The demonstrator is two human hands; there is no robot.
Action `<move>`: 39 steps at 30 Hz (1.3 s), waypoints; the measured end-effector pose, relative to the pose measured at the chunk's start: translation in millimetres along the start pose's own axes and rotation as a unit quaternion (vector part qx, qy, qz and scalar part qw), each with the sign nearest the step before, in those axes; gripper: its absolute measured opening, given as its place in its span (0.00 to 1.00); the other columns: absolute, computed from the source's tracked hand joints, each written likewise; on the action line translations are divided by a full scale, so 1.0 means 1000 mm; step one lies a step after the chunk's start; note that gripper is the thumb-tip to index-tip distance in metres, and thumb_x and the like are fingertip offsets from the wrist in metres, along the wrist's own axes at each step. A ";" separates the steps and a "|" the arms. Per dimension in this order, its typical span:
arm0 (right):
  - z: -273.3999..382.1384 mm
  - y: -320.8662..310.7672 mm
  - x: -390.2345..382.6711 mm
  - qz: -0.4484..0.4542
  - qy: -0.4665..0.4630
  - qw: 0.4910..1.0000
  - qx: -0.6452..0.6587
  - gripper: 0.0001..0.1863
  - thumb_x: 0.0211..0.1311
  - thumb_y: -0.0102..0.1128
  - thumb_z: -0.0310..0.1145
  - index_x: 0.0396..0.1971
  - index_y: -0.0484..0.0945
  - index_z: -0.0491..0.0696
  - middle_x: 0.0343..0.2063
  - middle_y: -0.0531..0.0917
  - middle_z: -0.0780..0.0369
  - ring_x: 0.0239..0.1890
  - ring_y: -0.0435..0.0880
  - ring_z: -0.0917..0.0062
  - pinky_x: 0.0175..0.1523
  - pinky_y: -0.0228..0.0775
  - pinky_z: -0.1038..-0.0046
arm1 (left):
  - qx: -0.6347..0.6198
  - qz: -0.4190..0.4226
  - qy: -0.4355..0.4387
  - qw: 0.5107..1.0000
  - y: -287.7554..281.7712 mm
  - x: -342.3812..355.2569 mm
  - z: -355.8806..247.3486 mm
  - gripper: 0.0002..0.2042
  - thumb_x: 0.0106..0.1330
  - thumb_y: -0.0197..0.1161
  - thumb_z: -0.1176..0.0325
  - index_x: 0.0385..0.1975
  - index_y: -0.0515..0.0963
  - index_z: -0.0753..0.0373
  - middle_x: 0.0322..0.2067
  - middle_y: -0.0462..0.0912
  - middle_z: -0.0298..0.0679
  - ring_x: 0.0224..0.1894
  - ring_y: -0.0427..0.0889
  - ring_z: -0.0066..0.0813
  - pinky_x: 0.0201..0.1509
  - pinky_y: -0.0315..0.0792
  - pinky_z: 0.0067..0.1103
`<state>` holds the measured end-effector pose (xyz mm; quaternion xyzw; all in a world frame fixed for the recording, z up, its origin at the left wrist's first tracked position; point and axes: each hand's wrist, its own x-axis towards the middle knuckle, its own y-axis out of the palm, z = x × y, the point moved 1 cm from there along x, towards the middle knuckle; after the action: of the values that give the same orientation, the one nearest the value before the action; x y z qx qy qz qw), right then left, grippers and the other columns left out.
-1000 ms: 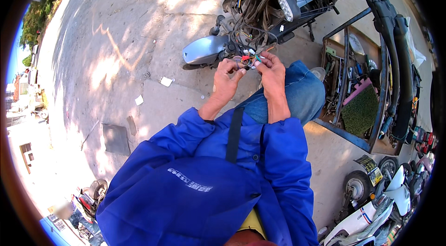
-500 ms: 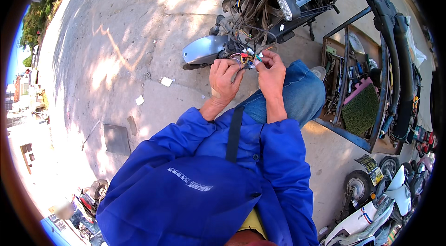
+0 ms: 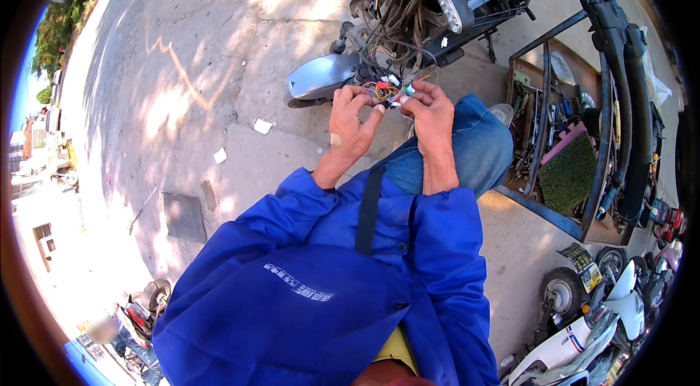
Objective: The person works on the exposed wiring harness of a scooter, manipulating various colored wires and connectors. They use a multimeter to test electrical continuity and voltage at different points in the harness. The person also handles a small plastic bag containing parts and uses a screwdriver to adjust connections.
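Observation:
My left hand, a plaster near its wrist, pinches the coloured wires with small connectors at the front of a partly dismantled electric scooter. My right hand grips the same cluster from the right, thumb and fingers bent around it; exactly which wire each holds is too small to tell. Above them a tangle of dark cables hangs beside the lamp. The silver front mudguard lies just left of the wires. My knee in blue jeans is behind my right hand.
A metal-framed tool cart with tools and a green mat stands right. Parked scooters crowd the lower right. A grey flat square and paper scraps lie on the concrete. Another person is at lower left beside a motorbike.
My left hand's fingers drew in and shifted left, then reopened slightly at the wires. My right hand has moved a little to the right, still at the connectors.

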<state>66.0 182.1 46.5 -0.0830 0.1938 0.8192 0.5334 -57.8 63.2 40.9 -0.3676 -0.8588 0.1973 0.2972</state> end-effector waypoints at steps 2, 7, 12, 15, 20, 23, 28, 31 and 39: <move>0.002 0.001 -0.001 -0.002 0.002 1.000 -0.001 0.23 0.57 0.68 0.20 0.53 0.75 0.33 0.33 0.88 0.59 0.31 0.83 0.81 0.37 0.76 0.79 | -0.041 0.013 -0.019 0.999 0.001 0.001 0.008 0.09 0.58 0.71 0.72 0.36 0.80 0.66 0.44 0.77 0.41 0.49 0.74 0.39 0.56 0.69 0.30; 0.002 0.003 -0.001 -0.001 0.000 1.000 -0.001 0.23 0.57 0.69 0.21 0.52 0.76 0.33 0.32 0.87 0.60 0.30 0.81 0.83 0.35 0.73 0.79 | -0.126 0.029 -0.077 0.989 0.005 0.001 0.020 0.09 0.60 0.68 0.70 0.35 0.79 0.68 0.46 0.75 0.39 0.52 0.74 0.34 0.59 0.68 0.26; 0.002 0.003 -0.001 0.004 0.001 1.000 -0.018 0.23 0.57 0.70 0.22 0.52 0.77 0.33 0.33 0.88 0.61 0.30 0.81 0.84 0.34 0.70 0.80 | -0.139 0.043 -0.103 0.984 0.005 0.001 0.023 0.08 0.61 0.66 0.70 0.35 0.80 0.68 0.47 0.75 0.39 0.52 0.74 0.32 0.60 0.68 0.25; -0.001 0.001 0.001 0.004 -0.001 1.000 -0.029 0.23 0.57 0.70 0.23 0.53 0.77 0.34 0.34 0.88 0.61 0.31 0.81 0.84 0.35 0.70 0.80 | -0.138 0.042 -0.098 0.985 0.006 0.001 0.023 0.08 0.61 0.66 0.70 0.35 0.80 0.68 0.48 0.75 0.39 0.52 0.74 0.31 0.59 0.68 0.24; -0.001 0.000 0.001 0.005 0.004 1.000 -0.029 0.24 0.57 0.70 0.24 0.54 0.77 0.34 0.35 0.88 0.61 0.34 0.81 0.84 0.37 0.70 0.80 | -0.147 0.050 -0.110 0.982 0.007 0.000 0.024 0.09 0.61 0.67 0.70 0.36 0.80 0.68 0.48 0.75 0.38 0.49 0.75 0.28 0.56 0.70 0.24; -0.001 0.000 0.001 0.007 0.005 1.000 -0.024 0.24 0.57 0.70 0.24 0.54 0.77 0.34 0.36 0.88 0.61 0.35 0.82 0.84 0.38 0.70 0.80 | -0.151 0.052 -0.110 0.981 0.008 -0.001 0.025 0.08 0.62 0.67 0.71 0.37 0.80 0.68 0.47 0.75 0.38 0.47 0.75 0.27 0.54 0.71 0.24; 0.000 0.001 0.000 0.014 0.008 1.000 -0.025 0.24 0.59 0.70 0.24 0.55 0.77 0.35 0.38 0.89 0.60 0.35 0.82 0.83 0.39 0.71 0.79 | -0.162 0.042 -0.108 0.980 0.010 -0.003 0.028 0.07 0.62 0.68 0.72 0.37 0.80 0.67 0.47 0.76 0.38 0.46 0.75 0.27 0.53 0.71 0.24; -0.001 0.000 0.000 0.012 0.001 0.999 -0.044 0.24 0.60 0.70 0.25 0.56 0.77 0.35 0.39 0.89 0.58 0.36 0.82 0.83 0.39 0.72 0.79 | -0.145 0.036 -0.101 0.984 0.008 -0.003 0.024 0.07 0.61 0.70 0.73 0.36 0.81 0.66 0.48 0.76 0.38 0.47 0.75 0.28 0.54 0.71 0.25; 0.003 0.003 -0.002 0.010 -0.005 0.997 -0.076 0.29 0.60 0.69 0.25 0.60 0.71 0.34 0.42 0.89 0.54 0.42 0.86 0.77 0.48 0.77 0.75 | -0.058 0.018 0.017 0.998 0.004 0.001 0.008 0.08 0.57 0.74 0.75 0.34 0.81 0.64 0.46 0.77 0.41 0.51 0.76 0.39 0.58 0.70 0.31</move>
<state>64.2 180.8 50.4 -0.1173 0.1290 0.8372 0.5184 -61.8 65.6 32.8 -0.4025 -0.8569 0.1460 0.2869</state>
